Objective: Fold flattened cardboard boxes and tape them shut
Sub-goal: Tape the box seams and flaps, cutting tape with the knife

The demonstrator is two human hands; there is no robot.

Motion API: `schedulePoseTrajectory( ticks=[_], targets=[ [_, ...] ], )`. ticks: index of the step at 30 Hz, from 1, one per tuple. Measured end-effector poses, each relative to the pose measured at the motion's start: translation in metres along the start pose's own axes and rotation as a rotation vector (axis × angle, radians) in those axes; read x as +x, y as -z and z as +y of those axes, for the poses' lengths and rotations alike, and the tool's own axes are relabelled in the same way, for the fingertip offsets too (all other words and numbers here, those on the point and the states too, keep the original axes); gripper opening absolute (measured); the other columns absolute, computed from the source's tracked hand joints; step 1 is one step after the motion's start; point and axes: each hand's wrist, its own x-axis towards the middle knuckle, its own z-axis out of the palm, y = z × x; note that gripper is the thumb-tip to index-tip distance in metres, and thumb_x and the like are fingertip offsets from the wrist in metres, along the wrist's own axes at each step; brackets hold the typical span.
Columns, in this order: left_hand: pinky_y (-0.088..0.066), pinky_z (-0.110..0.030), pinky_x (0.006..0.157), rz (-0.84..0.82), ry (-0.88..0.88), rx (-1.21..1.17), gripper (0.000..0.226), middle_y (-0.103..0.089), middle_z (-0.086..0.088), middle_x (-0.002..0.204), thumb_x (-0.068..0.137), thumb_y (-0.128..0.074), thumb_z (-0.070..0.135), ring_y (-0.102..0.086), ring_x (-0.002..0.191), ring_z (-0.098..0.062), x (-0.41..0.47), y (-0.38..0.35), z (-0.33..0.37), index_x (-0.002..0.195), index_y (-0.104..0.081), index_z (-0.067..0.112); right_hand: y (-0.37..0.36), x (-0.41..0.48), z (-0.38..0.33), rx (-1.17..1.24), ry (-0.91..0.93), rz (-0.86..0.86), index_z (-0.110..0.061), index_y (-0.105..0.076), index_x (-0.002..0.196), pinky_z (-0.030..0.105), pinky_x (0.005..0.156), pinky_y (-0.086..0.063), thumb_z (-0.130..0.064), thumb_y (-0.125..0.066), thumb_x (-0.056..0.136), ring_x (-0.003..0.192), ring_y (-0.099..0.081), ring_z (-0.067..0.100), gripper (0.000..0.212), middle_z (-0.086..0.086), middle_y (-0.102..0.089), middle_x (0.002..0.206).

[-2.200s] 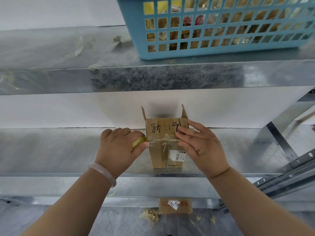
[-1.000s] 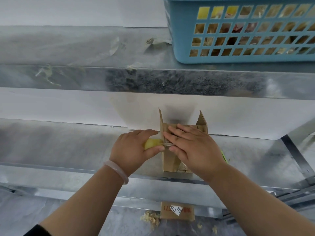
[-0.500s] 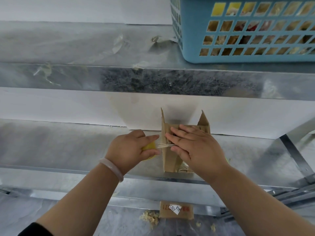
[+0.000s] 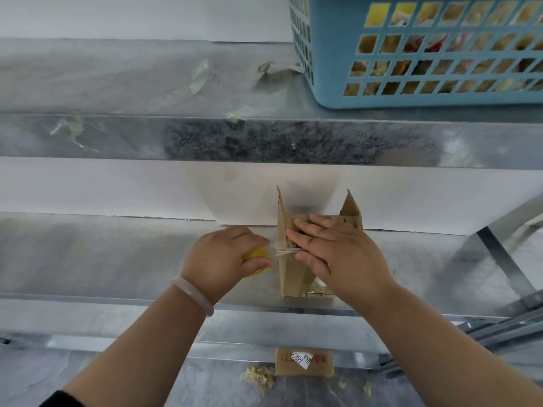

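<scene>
Head view: the small brown cardboard box (image 4: 291, 277) stood on the grey metal shelf (image 4: 117, 259), right hand (image 4: 338, 254) pressed flat against it. Left hand (image 4: 226, 257) gripped the yellow tape roll (image 4: 255, 254); pulling its bunched strand (image 4: 283, 252) sideways could tip the box or peel the tape.

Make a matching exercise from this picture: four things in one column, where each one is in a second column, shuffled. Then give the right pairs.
Things
1. basket
2. tape roll
3. cardboard box
4. bracelet

Places
a. around the left wrist
b. standing on the upper shelf
c. on the lower shelf, under the flat right hand
d. gripped in the left hand

Pairs: 1-b, 2-d, 3-c, 4-a
</scene>
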Motion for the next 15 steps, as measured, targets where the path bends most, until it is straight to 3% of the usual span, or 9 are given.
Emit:
schedulePoseTrajectory(
  ticks=[4, 10, 13, 15],
  targets=[
    [-0.049, -0.026, 0.083, -0.024, 0.075, -0.183, 0.05, -0.065, 0.016, 0.111, 0.082, -0.047, 0.067, -0.062, 0.09, -0.007, -0.004, -0.003, 0.0, 0.1, -0.076, 0.03, 0.0, -0.001, 0.0, -0.01, 0.015, -0.011, -0.036, -0.062, 0.129, 0.031, 0.11, -0.036, -0.048, -0.038, 0.097, 0.129, -0.053, 0.011, 0.041, -0.013, -0.06, 0.135],
    [-0.048, -0.025, 0.077, 0.047, 0.092, -0.21, 0.024, -0.068, 0.02, 0.09, 0.083, -0.059, 0.044, -0.06, 0.082, -0.005, -0.001, -0.009, 0.015, 0.083, -0.077, 0.028, -0.002, 0.001, 0.006, -0.02, 0.123, 0.027, -0.03, -0.06, 0.133, 0.044, 0.106, -0.045, -0.043, -0.041, 0.099, 0.131, -0.052, 0.017, 0.041, -0.007, -0.058, 0.138],
    [-0.044, -0.019, 0.075, 0.033, 0.141, -0.23, 0.024, -0.066, 0.024, 0.086, 0.084, -0.057, 0.044, -0.056, 0.08, 0.002, 0.003, -0.008, 0.021, 0.078, -0.075, 0.03, 0.007, -0.005, 0.013, 0.007, 0.209, 0.204, -0.02, -0.061, 0.134, 0.048, 0.108, -0.039, -0.04, -0.041, 0.102, 0.128, -0.053, 0.023, 0.043, 0.002, -0.058, 0.138],
    [-0.042, -0.017, 0.076, 0.023, 0.143, -0.232, 0.026, -0.066, 0.024, 0.085, 0.084, -0.054, 0.044, -0.055, 0.08, 0.003, 0.005, -0.006, 0.024, 0.076, -0.075, 0.03, 0.011, -0.024, 0.023, 0.11, 0.017, 0.419, -0.012, -0.059, 0.134, 0.045, 0.11, -0.035, -0.036, -0.034, 0.103, 0.126, -0.051, 0.025, 0.047, 0.008, -0.057, 0.136]
  ],
)
